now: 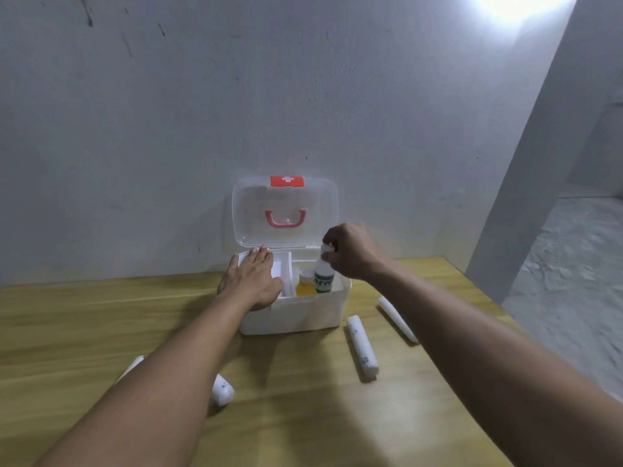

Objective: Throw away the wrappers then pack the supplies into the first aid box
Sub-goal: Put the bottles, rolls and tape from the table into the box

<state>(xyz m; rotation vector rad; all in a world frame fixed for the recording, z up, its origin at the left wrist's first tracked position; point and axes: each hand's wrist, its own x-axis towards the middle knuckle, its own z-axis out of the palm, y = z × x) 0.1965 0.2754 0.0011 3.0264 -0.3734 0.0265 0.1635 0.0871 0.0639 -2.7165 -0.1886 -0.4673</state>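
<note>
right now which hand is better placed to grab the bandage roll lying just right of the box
Right. The right hand is above the box's right side, nearest that bandage roll, though its grip is on the white bottle. The left hand rests flat on the tray, across the box.

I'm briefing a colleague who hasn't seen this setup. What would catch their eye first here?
The open first aid box at the back of the wooden table, its clear lid with a red cross tab propped against the wall. The right hand grips a white bottle by its cap inside the box, beside an orange bottle; the left hand lies flat on the inner tray. Wrapped white rolls lie scattered on the table.
</note>
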